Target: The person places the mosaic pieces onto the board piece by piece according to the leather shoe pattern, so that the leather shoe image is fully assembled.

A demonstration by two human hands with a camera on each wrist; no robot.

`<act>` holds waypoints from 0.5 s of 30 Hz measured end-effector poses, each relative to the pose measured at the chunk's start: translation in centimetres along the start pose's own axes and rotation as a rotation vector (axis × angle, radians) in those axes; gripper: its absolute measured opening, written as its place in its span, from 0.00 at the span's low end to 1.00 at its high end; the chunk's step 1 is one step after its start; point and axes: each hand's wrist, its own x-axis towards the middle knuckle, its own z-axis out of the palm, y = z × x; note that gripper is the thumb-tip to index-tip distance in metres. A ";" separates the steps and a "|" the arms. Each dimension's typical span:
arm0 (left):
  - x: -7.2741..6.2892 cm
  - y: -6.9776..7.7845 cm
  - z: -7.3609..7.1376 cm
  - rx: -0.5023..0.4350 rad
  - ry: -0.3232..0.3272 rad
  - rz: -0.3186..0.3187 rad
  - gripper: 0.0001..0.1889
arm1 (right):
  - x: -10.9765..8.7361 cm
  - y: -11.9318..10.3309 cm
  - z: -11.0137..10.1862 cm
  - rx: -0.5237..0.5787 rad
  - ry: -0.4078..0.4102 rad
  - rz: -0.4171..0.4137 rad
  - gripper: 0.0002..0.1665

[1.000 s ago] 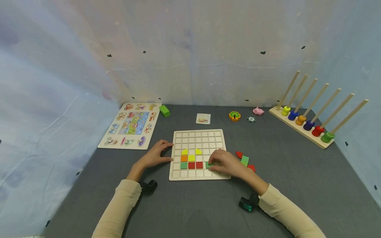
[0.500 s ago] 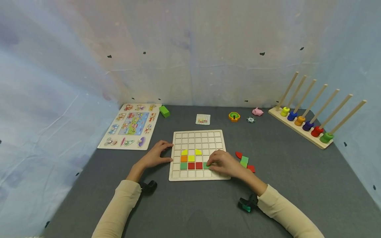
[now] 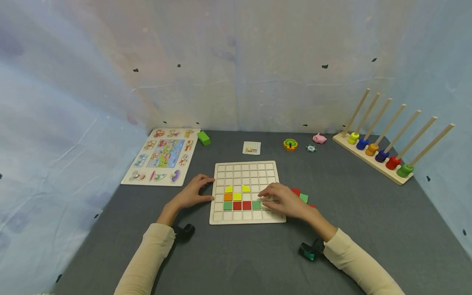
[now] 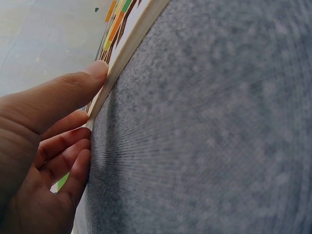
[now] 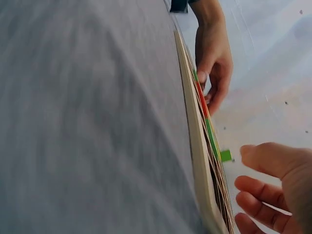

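Observation:
A wooden grid board (image 3: pixel 243 168) lies on the dark table, with small coloured tiles in its cells. One row runs green, red, red and green, ending at the green tile (image 3: pixel 256 205) near my right hand. Above that row sit an orange tile (image 3: pixel 228 197), a yellow square tile (image 3: pixel 237 196) and two shaped yellow tiles. My left hand (image 3: pixel 192 191) touches the board's left edge with thumb and fingertips set apart. Over the board's right side hovers my right hand (image 3: pixel 285 200), thumb and fingers parted and nothing between them, as the right wrist view also shows.
Loose red and green tiles (image 3: pixel 304 198) lie right of the board, partly behind my right hand. Farther back are a pattern card (image 3: pixel 251 148), a picture puzzle (image 3: pixel 158 155), a green block (image 3: pixel 204 138), a tree piece (image 3: pixel 290 144), a chip (image 3: pixel 311 148), a pink pig (image 3: pixel 319 138) and a peg stand (image 3: pixel 372 159).
My right hand has let go of the green tile, which now sits flat in its cell. Its fingers have parted and shifted slightly right. The left hand stays at the board's edge.

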 end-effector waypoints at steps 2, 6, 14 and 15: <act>0.0 0.0 0.0 0.005 -0.001 -0.002 0.34 | -0.4 0.1 -0.7 0.006 0.011 0.020 0.15; 0.0 0.0 0.0 0.004 0.000 -0.002 0.34 | -1.3 0.5 -2.1 -0.001 0.027 0.065 0.14; 0.0 -0.1 0.0 0.015 0.006 0.001 0.34 | -3.3 1.6 -4.4 0.003 0.072 0.140 0.14; 0.0 -0.2 0.0 0.017 0.006 0.001 0.34 | -3.5 1.7 -4.7 0.005 0.075 0.141 0.14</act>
